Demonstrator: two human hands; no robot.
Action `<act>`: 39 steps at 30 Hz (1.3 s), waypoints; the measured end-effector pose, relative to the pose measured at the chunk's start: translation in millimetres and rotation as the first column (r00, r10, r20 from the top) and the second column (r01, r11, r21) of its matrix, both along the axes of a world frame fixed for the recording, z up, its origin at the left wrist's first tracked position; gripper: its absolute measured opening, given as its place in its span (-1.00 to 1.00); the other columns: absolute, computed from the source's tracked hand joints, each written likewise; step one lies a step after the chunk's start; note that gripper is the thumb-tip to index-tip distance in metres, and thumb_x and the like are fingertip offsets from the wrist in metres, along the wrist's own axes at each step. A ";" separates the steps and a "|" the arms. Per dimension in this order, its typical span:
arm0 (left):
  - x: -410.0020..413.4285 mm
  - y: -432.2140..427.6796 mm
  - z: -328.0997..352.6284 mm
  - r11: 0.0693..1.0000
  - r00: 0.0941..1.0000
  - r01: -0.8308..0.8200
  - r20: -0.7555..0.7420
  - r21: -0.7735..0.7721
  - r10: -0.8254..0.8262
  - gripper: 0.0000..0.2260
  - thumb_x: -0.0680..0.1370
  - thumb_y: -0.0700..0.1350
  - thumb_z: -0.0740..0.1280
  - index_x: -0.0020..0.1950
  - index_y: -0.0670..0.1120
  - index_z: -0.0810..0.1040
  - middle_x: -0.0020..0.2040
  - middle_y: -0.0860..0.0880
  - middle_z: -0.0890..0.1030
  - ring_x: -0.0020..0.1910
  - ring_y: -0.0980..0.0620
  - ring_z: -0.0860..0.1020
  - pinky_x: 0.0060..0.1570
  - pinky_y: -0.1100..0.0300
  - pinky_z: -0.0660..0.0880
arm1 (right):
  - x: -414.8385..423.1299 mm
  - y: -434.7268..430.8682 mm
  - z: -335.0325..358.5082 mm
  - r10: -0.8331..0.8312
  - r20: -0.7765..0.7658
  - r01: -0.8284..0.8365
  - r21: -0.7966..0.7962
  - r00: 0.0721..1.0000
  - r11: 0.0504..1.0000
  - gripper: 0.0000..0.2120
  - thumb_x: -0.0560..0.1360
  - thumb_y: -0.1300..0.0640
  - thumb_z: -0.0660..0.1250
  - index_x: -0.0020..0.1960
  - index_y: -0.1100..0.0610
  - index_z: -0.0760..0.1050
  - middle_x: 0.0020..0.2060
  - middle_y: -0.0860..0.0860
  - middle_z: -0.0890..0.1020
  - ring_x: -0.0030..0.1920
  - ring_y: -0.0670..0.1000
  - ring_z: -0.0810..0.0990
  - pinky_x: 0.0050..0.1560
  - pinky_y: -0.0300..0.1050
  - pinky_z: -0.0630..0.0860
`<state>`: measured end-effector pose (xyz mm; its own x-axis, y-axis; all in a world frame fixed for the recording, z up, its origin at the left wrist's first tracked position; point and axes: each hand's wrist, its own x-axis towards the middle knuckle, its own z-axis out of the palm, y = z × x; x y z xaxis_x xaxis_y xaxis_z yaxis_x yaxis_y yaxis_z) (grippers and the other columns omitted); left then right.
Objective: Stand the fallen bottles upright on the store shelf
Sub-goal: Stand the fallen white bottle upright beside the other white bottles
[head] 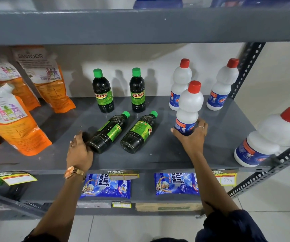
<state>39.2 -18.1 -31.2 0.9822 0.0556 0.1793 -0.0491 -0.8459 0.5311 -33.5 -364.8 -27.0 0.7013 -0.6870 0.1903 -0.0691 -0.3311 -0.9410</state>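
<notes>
Two dark bottles with green caps lie on their sides on the grey shelf, caps pointing to the back right. My left hand is wrapped around the base of the left fallen bottle. The right fallen bottle lies untouched beside it. My right hand grips the lower part of a white bottle with a red cap, which is upright. Behind stand two upright dark bottles and two upright white bottles. A larger white bottle stands at the shelf's front right corner.
Orange refill pouches lean along the left of the shelf. The upper shelf board hangs low overhead. A perforated metal upright bounds the right side. Blue detergent packets lie on the shelf below.
</notes>
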 end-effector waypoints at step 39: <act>2.3 1.2 -0.8 1.000 1.000 0.013 0.028 -0.006 -0.013 -0.50 0.42 -0.33 0.25 0.35 -0.17 0.26 0.13 -0.40 0.48 0.10 -0.42 0.44 0.03 -0.26 0.42 | -106.9 7.3 -14.4 0.131 -0.011 -0.131 -0.031 0.991 0.991 -0.37 0.28 0.14 0.59 0.28 0.12 0.43 0.10 0.04 0.66 0.04 -0.05 0.65 0.03 -0.19 0.61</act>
<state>41.5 -16.9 -32.0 0.9775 0.0438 0.2065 -0.0752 -0.8417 0.5346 -140.4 -357.5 -41.4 0.7866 -0.5828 0.2038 -0.0311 -0.3671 -0.9297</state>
